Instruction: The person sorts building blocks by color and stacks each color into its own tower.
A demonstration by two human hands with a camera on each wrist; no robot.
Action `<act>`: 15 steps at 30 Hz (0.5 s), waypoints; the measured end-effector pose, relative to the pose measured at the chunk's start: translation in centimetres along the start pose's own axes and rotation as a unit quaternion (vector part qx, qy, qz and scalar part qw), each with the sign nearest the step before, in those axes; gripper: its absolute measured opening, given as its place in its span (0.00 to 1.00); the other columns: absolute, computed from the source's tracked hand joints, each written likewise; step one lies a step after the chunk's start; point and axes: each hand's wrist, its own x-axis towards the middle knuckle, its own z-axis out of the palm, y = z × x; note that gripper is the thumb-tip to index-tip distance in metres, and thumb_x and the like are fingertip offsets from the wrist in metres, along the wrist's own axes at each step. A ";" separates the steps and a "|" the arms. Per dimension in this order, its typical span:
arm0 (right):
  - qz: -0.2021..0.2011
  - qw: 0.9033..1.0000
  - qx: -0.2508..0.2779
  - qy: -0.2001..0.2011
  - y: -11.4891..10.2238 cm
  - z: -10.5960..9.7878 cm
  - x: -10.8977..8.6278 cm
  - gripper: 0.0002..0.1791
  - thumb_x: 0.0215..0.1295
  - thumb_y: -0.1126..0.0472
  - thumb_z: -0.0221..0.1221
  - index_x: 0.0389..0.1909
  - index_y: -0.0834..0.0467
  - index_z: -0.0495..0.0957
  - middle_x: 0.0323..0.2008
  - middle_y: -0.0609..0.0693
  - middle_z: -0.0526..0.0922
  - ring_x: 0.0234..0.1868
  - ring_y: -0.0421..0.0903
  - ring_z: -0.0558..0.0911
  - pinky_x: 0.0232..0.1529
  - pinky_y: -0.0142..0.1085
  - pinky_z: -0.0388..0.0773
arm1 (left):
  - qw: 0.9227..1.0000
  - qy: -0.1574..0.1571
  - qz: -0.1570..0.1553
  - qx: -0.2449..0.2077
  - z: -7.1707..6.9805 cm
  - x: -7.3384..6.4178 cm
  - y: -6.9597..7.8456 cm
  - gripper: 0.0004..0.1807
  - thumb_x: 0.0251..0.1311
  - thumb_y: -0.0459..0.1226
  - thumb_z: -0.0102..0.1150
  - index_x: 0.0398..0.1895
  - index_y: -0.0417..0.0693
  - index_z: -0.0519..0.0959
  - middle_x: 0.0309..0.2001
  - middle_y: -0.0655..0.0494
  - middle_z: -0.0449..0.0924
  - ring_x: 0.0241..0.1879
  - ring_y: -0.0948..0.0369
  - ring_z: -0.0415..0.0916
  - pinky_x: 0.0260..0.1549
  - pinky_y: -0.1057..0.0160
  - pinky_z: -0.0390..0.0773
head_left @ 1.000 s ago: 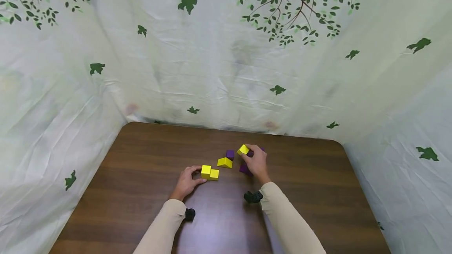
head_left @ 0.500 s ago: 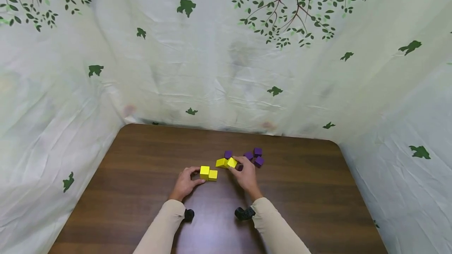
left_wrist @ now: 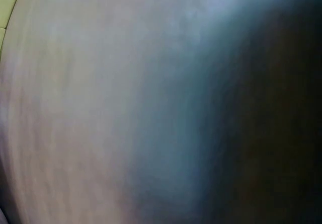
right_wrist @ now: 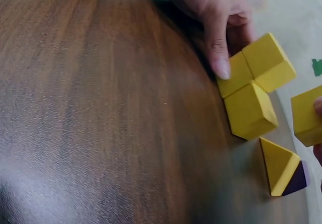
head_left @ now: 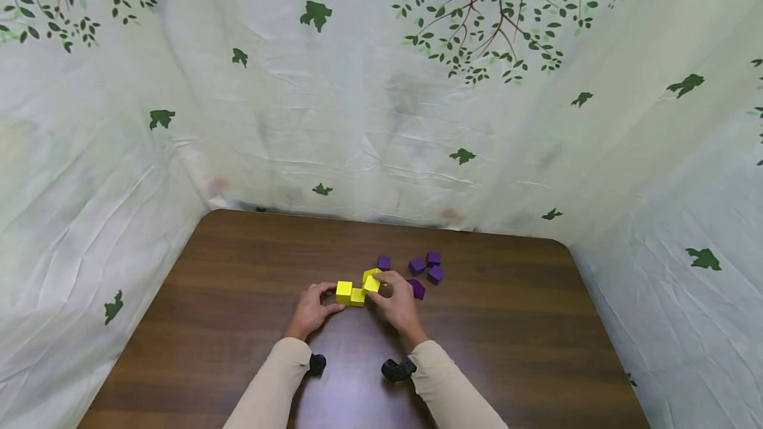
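Observation:
My left hand [head_left: 310,310] grips the lower of two stacked yellow cubes [head_left: 344,292], thumb on the near side. Another yellow cube [right_wrist: 249,112] stands on the table against that stack's right side. Between thumb and fingers, my right hand [head_left: 399,303] pinches a yellow cube [right_wrist: 306,116], raised just right of the group. A yellow triangular block [right_wrist: 279,163] lies behind it, partly covered in the head view. The left wrist view is mostly blurred, with a yellow block edge [left_wrist: 7,5] in its top left corner.
A purple cube [head_left: 384,262] sits beyond the triangular block. Right of my right hand lie several purple blocks [head_left: 416,265], among them a purple triangular-looking block [head_left: 418,289]. A leaf-patterned cloth [head_left: 381,118] hangs behind the brown table [head_left: 507,323].
My right hand has carried the yellow cube leftward and nearer, from among the purple blocks to beside the yellow group, uncovering the purple blocks. The left hand stays at the stack.

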 end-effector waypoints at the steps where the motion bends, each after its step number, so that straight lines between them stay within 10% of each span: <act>1: -0.003 1.000 -0.001 -0.004 -0.1 0.1 0.0 0.17 0.52 0.65 0.70 0.44 0.65 0.83 0.43 0.55 0.83 0.45 0.51 0.81 0.47 0.45 0.78 | 1.000 0.000 0.000 0.000 0.0 0.0 0.0 0.24 0.44 0.33 0.76 0.47 0.38 0.81 0.39 0.48 0.80 0.43 0.50 0.74 0.47 0.49 0.72; 15: 0.044 0.996 -0.035 -0.075 -0.4 1.3 0.2 0.19 0.50 0.65 0.71 0.45 0.62 0.83 0.44 0.54 0.84 0.49 0.51 0.81 0.55 0.46 0.74 | 1.000 -0.008 -0.001 0.004 0.0 0.0 0.1 0.24 0.46 0.34 0.75 0.48 0.37 0.80 0.40 0.48 0.80 0.44 0.49 0.74 0.49 0.47 0.71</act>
